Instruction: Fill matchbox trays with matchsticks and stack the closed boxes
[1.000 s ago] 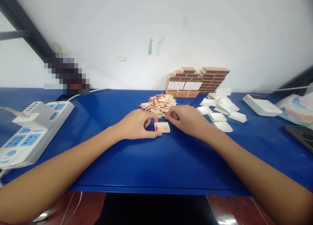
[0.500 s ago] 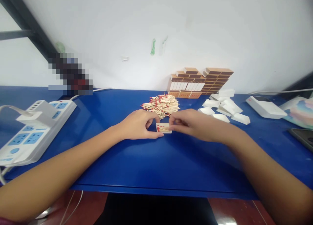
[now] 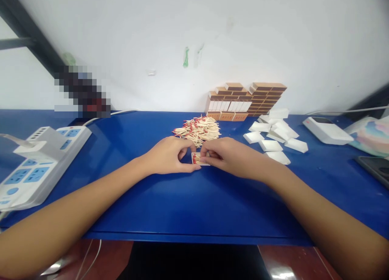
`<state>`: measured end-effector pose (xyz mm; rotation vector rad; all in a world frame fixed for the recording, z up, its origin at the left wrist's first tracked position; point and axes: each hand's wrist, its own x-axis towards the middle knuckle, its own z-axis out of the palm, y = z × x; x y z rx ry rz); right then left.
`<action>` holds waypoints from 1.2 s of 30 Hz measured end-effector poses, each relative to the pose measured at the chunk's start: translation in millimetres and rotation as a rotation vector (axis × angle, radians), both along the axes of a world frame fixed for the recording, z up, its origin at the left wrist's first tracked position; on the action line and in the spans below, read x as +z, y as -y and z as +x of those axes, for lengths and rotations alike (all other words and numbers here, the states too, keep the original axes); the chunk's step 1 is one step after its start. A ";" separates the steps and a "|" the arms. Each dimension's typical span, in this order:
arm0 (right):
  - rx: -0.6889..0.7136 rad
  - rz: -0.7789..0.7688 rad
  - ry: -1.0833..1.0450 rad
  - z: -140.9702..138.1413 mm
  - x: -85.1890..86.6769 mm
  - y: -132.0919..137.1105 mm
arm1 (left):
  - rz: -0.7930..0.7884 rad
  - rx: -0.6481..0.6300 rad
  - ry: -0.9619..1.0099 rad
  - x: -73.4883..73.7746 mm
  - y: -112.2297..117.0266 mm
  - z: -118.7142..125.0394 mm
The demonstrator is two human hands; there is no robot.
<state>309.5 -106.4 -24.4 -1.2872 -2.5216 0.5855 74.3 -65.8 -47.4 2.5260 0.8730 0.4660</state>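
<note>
My left hand [image 3: 165,155] grips the left end of a small white matchbox tray [image 3: 192,154] between thumb and fingers, holding it at the blue table. Red-headed matches [image 3: 195,159] lie inside the tray, their heads toward the left. My right hand [image 3: 232,155] is closed in a pinch over the tray, its fingertips down on the matches and covering the tray's right part. Just behind both hands is a loose heap of matches [image 3: 199,130].
Brown matchboxes [image 3: 267,97] are stacked against the wall. Several white trays [image 3: 275,132] lie scattered to the right, near a white device [image 3: 328,130] and a dark phone [image 3: 375,170]. A power strip [image 3: 45,170] with a plugged-in adapter occupies the left side.
My right hand has moved left, from the tray's right end to over the matches inside. My left hand keeps its hold. The whole view has shifted slightly.
</note>
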 end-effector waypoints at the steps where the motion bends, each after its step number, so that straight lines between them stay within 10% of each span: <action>1: 0.008 0.007 0.000 -1.1 -0.2 0.2 | 0.001 0.001 0.001 0.1 0.1 0.1; 8: -0.196 0.241 0.202 12.9 -2.8 -11.1 | -0.009 -0.005 -0.007 0.2 -0.3 -0.3; 21: -0.229 0.116 0.328 19.2 -9.6 -19.7 | -0.005 -0.007 -0.010 1.5 0.2 -0.8; 36: -0.061 -0.088 -0.132 13.7 13.1 -1.0 | -0.021 0.003 -0.001 1.0 -1.0 -0.1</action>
